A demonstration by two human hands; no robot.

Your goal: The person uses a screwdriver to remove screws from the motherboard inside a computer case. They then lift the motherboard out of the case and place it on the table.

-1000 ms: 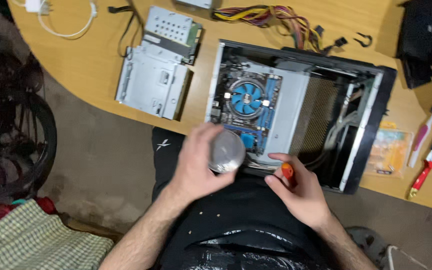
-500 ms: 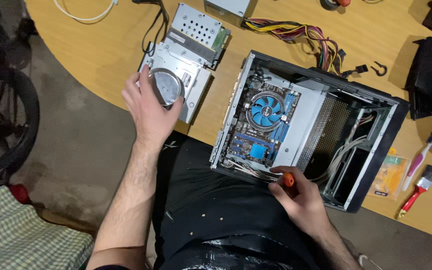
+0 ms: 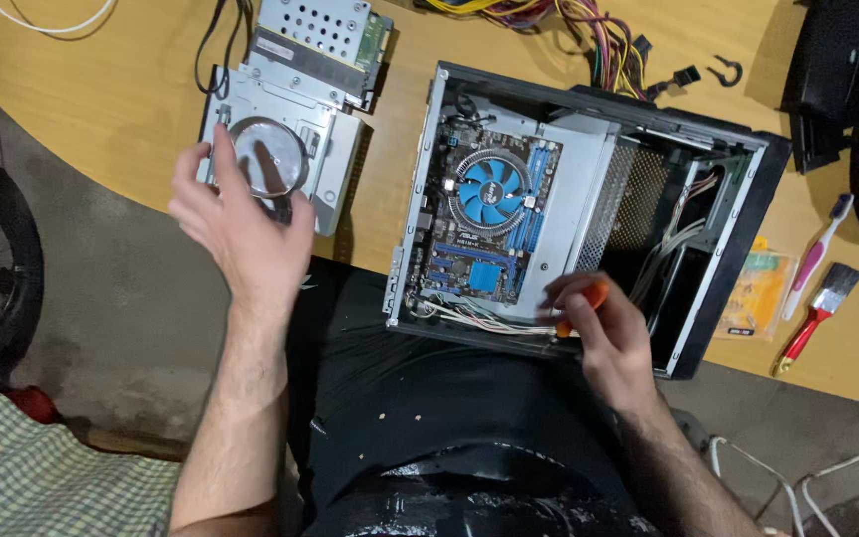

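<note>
Our left hand (image 3: 241, 224) hovers with fingers spread, gripping nothing, just below a round silver disc (image 3: 268, 157) that lies flat on the grey metal drive cage (image 3: 335, 184). The fingertips are close to the disc's edge; we cannot tell whether they touch it. The cage gives the disc a flat, raised resting place on the desk (image 3: 111, 109), well to the left of the open computer case (image 3: 589, 214).

Our right hand (image 3: 608, 338) is closed around an orange-handled tool (image 3: 589, 298), probably a screwdriver, though its shaft is hidden. It rests at the near rim of the case, just right of a bundle of thin wires, and the hold looks like a working grip that keeps the tool ready by the board. The two hands are well apart, with the case's left wall between them.

Inside the case, just above the right hand, the motherboard lies face up with its blue cooler fan (image 3: 489, 186) exposed. Further right of that hand, on the desk, lie a small yellow packet (image 3: 753, 293), a toothbrush (image 3: 815, 257) and a red-handled paintbrush (image 3: 815, 313), set aside within easy reach.
</note>
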